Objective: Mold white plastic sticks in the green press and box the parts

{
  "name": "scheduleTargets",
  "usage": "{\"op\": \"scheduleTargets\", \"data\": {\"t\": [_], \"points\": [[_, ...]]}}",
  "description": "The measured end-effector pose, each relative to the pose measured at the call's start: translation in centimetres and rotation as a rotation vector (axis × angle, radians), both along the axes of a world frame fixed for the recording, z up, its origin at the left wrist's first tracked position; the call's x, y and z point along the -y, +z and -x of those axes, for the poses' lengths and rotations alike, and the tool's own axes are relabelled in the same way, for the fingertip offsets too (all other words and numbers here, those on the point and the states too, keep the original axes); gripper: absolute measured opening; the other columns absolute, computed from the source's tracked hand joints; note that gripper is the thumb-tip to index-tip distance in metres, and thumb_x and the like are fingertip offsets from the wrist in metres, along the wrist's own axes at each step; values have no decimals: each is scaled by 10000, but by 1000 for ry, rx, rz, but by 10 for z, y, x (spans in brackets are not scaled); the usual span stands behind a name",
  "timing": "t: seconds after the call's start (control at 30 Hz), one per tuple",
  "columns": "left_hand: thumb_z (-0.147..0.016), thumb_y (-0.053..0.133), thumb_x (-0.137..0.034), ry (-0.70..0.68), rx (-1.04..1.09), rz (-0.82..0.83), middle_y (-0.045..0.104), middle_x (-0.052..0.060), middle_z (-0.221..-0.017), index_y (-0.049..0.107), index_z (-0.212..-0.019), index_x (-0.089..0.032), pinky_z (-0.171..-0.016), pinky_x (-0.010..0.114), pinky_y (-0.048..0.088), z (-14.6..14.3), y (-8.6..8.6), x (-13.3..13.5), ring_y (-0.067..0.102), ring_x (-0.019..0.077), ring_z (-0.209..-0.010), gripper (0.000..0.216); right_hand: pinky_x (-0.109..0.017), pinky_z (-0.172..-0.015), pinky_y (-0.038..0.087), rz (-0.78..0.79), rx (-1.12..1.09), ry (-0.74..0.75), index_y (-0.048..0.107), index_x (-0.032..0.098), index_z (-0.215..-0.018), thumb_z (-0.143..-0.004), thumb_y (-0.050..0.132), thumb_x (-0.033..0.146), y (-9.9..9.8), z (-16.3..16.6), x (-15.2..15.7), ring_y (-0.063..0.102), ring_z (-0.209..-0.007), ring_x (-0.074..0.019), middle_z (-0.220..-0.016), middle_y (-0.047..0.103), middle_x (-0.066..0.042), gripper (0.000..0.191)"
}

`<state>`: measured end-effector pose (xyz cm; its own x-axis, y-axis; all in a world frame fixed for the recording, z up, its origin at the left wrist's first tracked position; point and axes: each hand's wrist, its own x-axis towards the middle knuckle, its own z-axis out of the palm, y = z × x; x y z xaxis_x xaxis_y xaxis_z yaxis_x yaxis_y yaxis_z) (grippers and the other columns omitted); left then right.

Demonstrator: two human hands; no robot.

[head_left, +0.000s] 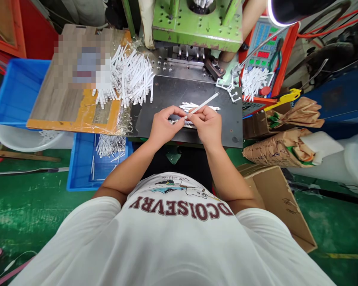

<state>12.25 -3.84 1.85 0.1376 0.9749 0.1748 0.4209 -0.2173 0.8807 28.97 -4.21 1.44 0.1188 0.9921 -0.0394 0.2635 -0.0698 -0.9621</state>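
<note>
Over the dark metal plate (pixel 167 87) of the press, my two hands meet at a thin white plastic strip (pixel 208 100). My right hand (pixel 208 125) pinches the strip near its lower end, and its free end points up and away to the right. My left hand (pixel 165 125) has thumb and forefinger closed at that lower end, whose tip is hidden by the fingers. Several more white strips (pixel 187 105) lie on the plate just behind my hands. A branched white plastic piece (pixel 230 89) lies at the plate's right edge.
A green press (pixel 197 33) stands ahead. At left, a large pile of white strips (pixel 131 75) covers part of a taped board (pixel 65 103); a blue bin (pixel 77 167) sits below it. More strips (pixel 255 81) lie on the red control box (pixel 283 59) under a lamp (pixel 298 10).
</note>
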Motion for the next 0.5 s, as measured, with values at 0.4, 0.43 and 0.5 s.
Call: {"op": "scheduleTargets", "data": {"t": [0.4, 0.43, 0.5], "points": [[-906, 787, -343, 2, 71, 21, 833, 56, -1000, 775, -909, -200, -1001, 395, 590, 0, -5, -3, 767, 253, -1033, 143, -362, -886, 659, -56, -7, -10, 706, 245, -982, -925, 729, 395, -2, 4, 4, 804, -917, -220, -932, 793, -7, 162], [-900, 797, -344, -19, 54, 22, 833, 61, -1033, 784, -946, -206, -1044, 421, 579, 1, -4, -1, 764, 267, -1083, 145, -365, -890, 657, -76, 22, -9, 705, 247, -990, -930, 721, 392, -2, 0, 4, 806, -931, -226, -942, 793, -11, 158], [-863, 827, -308, -86, -11, 20, 821, 60, -1158, 796, -1083, -234, -1144, 481, 533, 10, -1, 0, 734, 293, -1211, 234, -373, -914, 652, -127, 107, -23, 703, 252, -1013, -944, 694, 381, -3, -8, 4, 810, -986, -239, -976, 792, -18, 146]]}}
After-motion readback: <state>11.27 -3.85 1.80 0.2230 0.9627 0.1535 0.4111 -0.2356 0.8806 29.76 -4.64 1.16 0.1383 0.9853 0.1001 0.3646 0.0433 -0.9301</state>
